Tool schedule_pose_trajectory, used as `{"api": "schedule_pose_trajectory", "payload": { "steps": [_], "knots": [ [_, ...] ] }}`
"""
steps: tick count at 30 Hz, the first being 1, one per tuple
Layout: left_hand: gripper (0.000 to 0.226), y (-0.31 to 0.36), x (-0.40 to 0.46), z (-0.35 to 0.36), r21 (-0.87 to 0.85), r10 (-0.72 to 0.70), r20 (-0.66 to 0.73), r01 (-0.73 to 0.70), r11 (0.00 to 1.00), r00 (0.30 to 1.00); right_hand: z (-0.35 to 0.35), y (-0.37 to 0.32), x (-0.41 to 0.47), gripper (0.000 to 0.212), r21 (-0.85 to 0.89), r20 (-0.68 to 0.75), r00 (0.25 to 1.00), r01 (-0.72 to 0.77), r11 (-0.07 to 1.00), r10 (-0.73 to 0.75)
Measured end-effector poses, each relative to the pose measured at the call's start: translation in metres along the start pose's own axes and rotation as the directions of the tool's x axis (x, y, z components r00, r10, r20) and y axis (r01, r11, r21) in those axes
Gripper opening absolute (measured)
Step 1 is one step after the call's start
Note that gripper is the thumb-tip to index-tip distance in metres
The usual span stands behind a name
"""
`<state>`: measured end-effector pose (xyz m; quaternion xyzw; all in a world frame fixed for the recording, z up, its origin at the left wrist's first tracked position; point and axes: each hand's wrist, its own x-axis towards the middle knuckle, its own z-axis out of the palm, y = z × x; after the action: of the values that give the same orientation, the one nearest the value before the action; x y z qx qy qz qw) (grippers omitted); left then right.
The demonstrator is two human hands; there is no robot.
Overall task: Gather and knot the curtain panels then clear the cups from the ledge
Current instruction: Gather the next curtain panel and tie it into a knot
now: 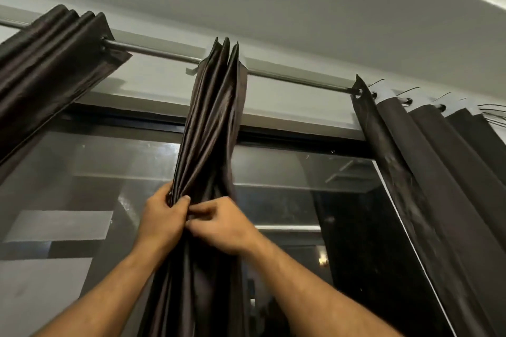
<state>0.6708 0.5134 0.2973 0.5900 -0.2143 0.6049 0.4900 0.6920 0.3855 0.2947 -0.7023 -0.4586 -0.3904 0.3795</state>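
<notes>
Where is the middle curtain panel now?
In the head view, the middle panel hangs bunched from the rod at centre, gripped by the left hand and right hand.

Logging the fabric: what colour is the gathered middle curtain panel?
Dark brown, satin sheen; middle curtain panel, head view.

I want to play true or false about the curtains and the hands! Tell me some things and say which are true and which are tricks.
1. Both hands hold the middle curtain. True: the left hand and the right hand both grip its bunched folds.
2. The curtains hang from a metal rod. True.
3. The middle curtain is spread out flat. False: it is gathered into tight pleats.
4. The curtains are bright yellow. False: they are dark brown.
5. There are cups in the picture. False: no cups or ledge show in this view.
</notes>
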Motion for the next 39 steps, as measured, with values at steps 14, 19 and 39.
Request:
{"api": "schedule_pose_trajectory", "payload": {
  "steps": [14, 19, 39],
  "knots": [
    [0.024, -0.022, -0.095, 0.010, -0.118, 0.002, 0.199, 0.022, 0.993, 0.980, 0.017, 0.040, -0.056, 0.049, 0.173, -0.296, 0.955, 0.035, 0.984, 0.018],
    [0.051, -0.044, -0.179, -0.020, -0.018, -0.167, 0.208, 0.174, 0.985, 0.964, 0.045, 0.033, -0.149, 0.066, 0.158, -0.250, 0.966, -0.022, 0.987, 0.062],
    [0.018, -0.056, -0.332, -0.099, 0.179, -0.445, -0.019, 0.441, 0.880, 0.895, 0.095, 0.003, -0.336, 0.019, -0.040, -0.059, 0.994, -0.092, 0.995, 0.089]
  ]
}}
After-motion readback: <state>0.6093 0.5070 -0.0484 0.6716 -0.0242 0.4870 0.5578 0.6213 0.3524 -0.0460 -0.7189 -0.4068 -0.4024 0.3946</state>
